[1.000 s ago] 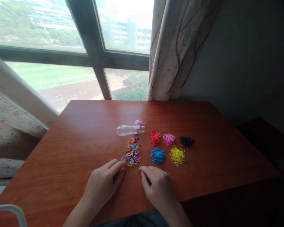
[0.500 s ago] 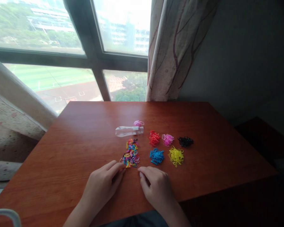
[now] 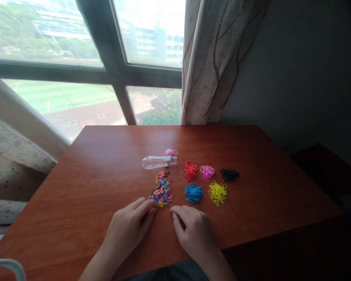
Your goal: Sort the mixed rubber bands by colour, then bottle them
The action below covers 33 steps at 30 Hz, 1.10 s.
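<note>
A small pile of mixed-colour rubber bands (image 3: 163, 193) lies on the brown table, stretching away from me. At its near left edge, my left hand (image 3: 131, 220) has thumb and index finger drawn together, the fingertips touching the bands; whatever is between them is too small to make out. My right hand (image 3: 193, 226) rests just right of the pile's near end, its fingers curled and thumb close to the index finger. Anything in that pinch is hidden. Sorted rubber bands lie beyond it: blue (image 3: 194, 193), yellow (image 3: 218, 192), red (image 3: 190, 171), pink (image 3: 207, 172) and black (image 3: 229, 174).
A clear plastic bottle (image 3: 155, 162) lies on its side behind the mixed pile, with a pink looped item (image 3: 171, 152) behind its neck. The table (image 3: 76, 195) reaches to a window with curtains (image 3: 213, 58). A white curved tube (image 3: 8, 264) is at the lower left.
My left hand has shifted slightly right along the near edge of the mixed pile. My right hand and the sorted piles look unchanged.
</note>
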### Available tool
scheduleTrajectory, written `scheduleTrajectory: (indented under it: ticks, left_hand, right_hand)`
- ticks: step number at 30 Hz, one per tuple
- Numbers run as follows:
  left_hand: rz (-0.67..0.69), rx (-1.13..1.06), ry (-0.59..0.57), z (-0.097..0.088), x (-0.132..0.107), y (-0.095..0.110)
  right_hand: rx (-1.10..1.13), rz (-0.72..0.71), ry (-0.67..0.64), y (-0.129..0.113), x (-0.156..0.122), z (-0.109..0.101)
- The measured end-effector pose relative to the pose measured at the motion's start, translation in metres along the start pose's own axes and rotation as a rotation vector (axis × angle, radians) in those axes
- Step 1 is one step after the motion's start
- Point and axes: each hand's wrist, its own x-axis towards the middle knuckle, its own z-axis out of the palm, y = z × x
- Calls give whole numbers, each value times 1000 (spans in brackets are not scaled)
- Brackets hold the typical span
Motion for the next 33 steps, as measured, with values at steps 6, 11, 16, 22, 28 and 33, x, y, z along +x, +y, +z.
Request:
scheduleTrajectory:
  ticks: [6, 11, 16, 22, 28, 33]
  left_hand:
    - [-12, 22, 9, 0, 4, 3]
    - [6, 15, -2, -1, 7, 5]
    - [14, -27, 32, -1, 8, 8]
    - [7, -97, 56, -3, 6, 8]
    - [-7, -185, 31, -5, 3, 7]
    - [-22, -229, 24, -5, 4, 7]
  right_hand:
    - [23, 14, -10, -1, -1, -1]
    - [35, 28, -24, -1, 0, -2]
    - [6, 17, -21, -2, 1, -3]
    - [3, 15, -19, 0, 0, -1]
    - [27, 30, -35, 1, 0, -2]
    - [32, 35, -42, 1, -1, -2]
